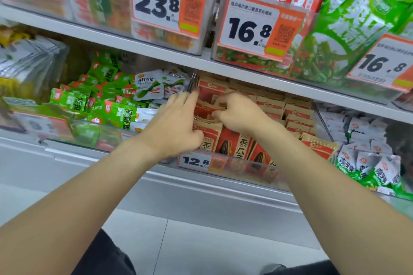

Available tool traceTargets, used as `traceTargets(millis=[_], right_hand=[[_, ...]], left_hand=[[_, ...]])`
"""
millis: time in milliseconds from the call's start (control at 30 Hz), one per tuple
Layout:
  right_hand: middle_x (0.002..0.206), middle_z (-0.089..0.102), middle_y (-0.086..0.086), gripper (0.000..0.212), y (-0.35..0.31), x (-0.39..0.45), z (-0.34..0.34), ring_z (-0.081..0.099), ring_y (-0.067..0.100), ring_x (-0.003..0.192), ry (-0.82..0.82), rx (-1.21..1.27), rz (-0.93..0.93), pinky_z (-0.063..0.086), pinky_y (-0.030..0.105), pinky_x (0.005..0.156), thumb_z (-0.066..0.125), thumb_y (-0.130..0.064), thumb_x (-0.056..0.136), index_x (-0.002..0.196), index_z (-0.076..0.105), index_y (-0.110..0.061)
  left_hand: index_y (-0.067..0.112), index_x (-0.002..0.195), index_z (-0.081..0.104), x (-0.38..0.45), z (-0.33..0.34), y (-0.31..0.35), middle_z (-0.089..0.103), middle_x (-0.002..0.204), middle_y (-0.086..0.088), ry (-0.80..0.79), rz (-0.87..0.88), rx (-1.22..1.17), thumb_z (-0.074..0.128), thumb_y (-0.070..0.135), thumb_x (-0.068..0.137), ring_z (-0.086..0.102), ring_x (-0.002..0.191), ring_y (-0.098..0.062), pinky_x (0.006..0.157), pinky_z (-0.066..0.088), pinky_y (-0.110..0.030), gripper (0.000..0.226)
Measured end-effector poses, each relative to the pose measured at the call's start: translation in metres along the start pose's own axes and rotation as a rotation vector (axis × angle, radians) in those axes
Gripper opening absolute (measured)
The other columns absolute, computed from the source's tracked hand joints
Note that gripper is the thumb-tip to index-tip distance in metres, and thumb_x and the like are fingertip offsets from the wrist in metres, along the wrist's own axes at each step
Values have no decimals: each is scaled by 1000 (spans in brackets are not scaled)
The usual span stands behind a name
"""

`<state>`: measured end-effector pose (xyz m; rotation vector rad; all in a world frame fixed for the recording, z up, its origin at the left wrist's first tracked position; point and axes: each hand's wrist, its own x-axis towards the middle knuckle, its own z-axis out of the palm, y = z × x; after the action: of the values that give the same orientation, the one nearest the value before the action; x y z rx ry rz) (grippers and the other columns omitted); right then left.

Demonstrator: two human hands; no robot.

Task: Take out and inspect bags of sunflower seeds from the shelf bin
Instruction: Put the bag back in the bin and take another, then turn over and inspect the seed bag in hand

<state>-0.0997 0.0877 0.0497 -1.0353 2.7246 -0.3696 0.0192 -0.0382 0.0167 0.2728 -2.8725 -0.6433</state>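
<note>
Sunflower seed bags (232,143) apparently upright
</note>
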Motion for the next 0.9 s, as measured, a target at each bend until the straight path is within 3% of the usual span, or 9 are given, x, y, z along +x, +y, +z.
traceTargets(millis=[100,200,300,400,467,567,700,800,900], right_hand=[[129,67,0,35,2,2,-1,62,18,115,-32,26,-31,39,21,84,65,-32,98,130,66,-18],[79,60,-21,22,9,-4,-5,52,-4,70,-96,69,-60,36,10,64,68,-35,97,115,74,-25],[100,68,-18,9,20,-9,-9,60,2,92,-25,266,-64,42,19,81,71,-43,92,97,74,-35],[94,69,-11,9,23,0,-5,67,15,92,193,481,49,49,25,75,68,-33,94,98,70,-26],[90,66,0,16,19,11,1,66,27,96,203,402,121,54,33,78,60,-25,91,103,66,-15],[110,67,12,37,8,23,4,64,30,104,94,132,204,56,41,90,53,-27,97,129,61,-9],[112,67,4,30,-4,27,3,63,21,84,128,119,227,47,26,69,60,-29,100,129,60,-21],[107,66,-2,6,0,17,11,63,19,99,275,147,151,43,23,77,69,-24,94,99,64,-25],[98,66,-7,5,2,-3,15,62,14,95,386,178,2,40,22,79,68,-23,95,92,64,-26]], left_hand=[[15,151,38,-1,3,-2,36,150,-7,3,38,31,46,40,67,33,135,-31,112,34,-45,89],[16,141,53,-3,4,-7,52,138,-2,43,57,27,45,43,68,40,127,-27,109,36,-44,77],[19,139,56,-6,6,-11,57,133,2,82,50,5,39,52,70,43,125,-24,108,37,-43,77],[19,139,57,-8,7,-8,58,134,2,87,51,-18,38,53,72,43,125,-24,109,37,-45,77],[19,138,59,-9,7,-7,59,134,2,91,47,-21,41,48,74,42,126,-24,109,36,-45,73],[19,137,60,-11,7,-7,61,133,2,94,41,-8,39,48,75,42,126,-24,109,36,-43,72],[17,140,57,-16,12,-9,59,135,1,118,45,-38,40,46,78,41,128,-23,109,36,-42,71],[14,142,52,-20,15,-9,54,137,-1,176,58,-91,47,46,84,41,129,-21,111,36,-40,66],[13,140,49,-25,15,-7,50,133,0,268,26,-260,54,45,93,44,127,-15,107,36,-30,57]])
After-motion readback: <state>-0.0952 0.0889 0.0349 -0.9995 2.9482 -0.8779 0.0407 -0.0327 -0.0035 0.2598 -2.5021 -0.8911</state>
